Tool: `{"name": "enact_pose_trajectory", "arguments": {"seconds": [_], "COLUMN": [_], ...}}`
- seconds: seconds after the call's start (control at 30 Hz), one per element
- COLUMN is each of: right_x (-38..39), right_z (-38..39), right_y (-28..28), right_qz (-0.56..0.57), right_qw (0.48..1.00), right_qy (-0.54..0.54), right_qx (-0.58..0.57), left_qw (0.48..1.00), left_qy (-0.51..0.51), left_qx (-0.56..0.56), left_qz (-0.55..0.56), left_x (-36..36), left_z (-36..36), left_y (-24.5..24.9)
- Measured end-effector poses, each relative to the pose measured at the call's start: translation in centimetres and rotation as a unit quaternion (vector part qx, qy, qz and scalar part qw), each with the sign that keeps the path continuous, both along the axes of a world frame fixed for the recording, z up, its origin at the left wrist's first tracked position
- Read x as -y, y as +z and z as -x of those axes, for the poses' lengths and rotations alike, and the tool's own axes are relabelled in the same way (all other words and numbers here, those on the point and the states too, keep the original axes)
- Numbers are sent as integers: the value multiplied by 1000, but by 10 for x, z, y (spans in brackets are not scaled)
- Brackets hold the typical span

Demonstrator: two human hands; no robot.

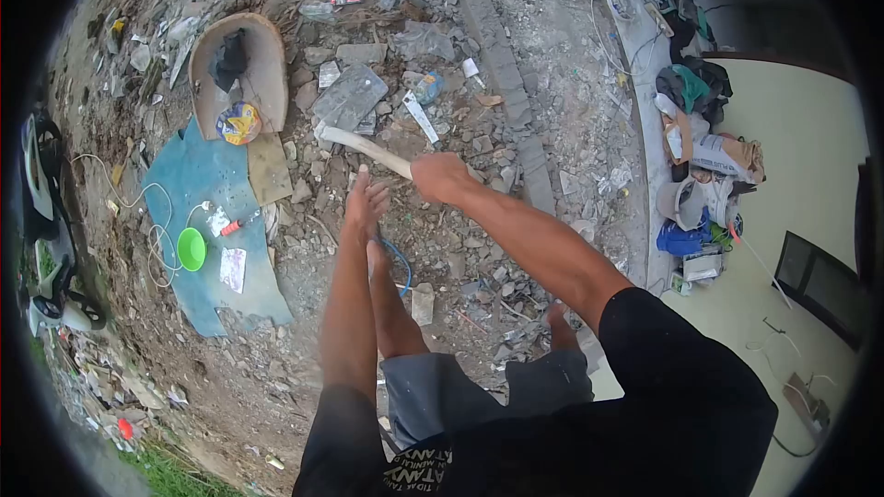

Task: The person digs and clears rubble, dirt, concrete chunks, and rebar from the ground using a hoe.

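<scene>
My right hand (pixel 443 178) is wrapped around the pale wooden handle (pixel 368 146) of a hoe. Its broad grey metal blade (pixel 351 98) lies over the rubble at the handle's far end. Just below the handle is my left hand (pixel 366 202), its fingers stretched out and holding nothing. Broken stones and dirt surround the blade, with a white strip (pixel 421 117) and crumpled plastic (pixel 427 86) to its right. Beneath my left hand a blue hose or cord (pixel 401 262) curves near my leg.
To the left, a curved basin (pixel 269 51) holds a dark bag and a colourful packet. A blue sheet (pixel 184 179) carries a green bowl (pixel 191 249). A concrete strip (pixel 502 55) crosses the rubble. Bags and clothes (pixel 700 161) line the wall at right; a motorcycle (pixel 51 230) stands far left.
</scene>
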State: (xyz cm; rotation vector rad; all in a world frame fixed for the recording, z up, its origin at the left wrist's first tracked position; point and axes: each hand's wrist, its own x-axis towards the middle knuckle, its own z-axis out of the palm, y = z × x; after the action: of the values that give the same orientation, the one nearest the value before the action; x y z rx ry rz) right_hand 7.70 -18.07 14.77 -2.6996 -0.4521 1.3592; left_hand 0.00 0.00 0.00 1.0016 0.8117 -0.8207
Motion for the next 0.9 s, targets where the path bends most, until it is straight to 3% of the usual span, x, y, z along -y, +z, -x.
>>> {"name": "enact_pose_trajectory", "arguments": {"seconds": [0.07, 0.1, 0.2, 0.27, 0.33, 0.43, 0.47, 0.6, 0.63, 0.7, 0.77, 0.9], "right_x": [47, 21, 117, 143, 167, 198, 209, 266, 275, 294, 303, 285], "right_z": [67, 67, 170, 223, 252, 231, 218, 162, 179, 222, 283, 345], "right_y": [38, -17, -12, -45, -57, -79, -98, -163, -173, -185, -171, -129], "right_qz": [0, -113, -167, -212, -236, -252, -267, -305, -311, -261, -235, -219], "right_qw": [994, 978, 903, 874, 836, 813, 800, 744, 735, 765, 746, 710], "right_qy": [-111, -178, -394, -437, -495, -524, -534, -589, -596, -589, -617, -657], "right_qx": [-17, -7, -39, -13, 2, 32, 52, -82, -88, -1, -83, -128], "left_qw": [974, 963, 955, 992, 995, 993, 986, 926, 923, 931, 929, 921], "left_qy": [155, 262, 261, 125, 96, 36, 6, -124, -135, -164, -151, -200], "left_qx": [-81, -19, -48, -30, -7, 80, 132, 204, 201, 50, 13, -32], "left_qz": [147, 59, 133, -11, -27, -74, -103, -291, -298, -324, -338, -332], "left_x": [68, 28, 139, 189, 228, 282, 299, 369, 381, 411, 417, 410], "left_z": [-2, -46, -24, -2, 0, -31, -48, -96, -82, -49, 20, 86], "left_y": [4, -15, -16, 3, 20, 23, 11, -58, -73, -96, -123, -84]}}
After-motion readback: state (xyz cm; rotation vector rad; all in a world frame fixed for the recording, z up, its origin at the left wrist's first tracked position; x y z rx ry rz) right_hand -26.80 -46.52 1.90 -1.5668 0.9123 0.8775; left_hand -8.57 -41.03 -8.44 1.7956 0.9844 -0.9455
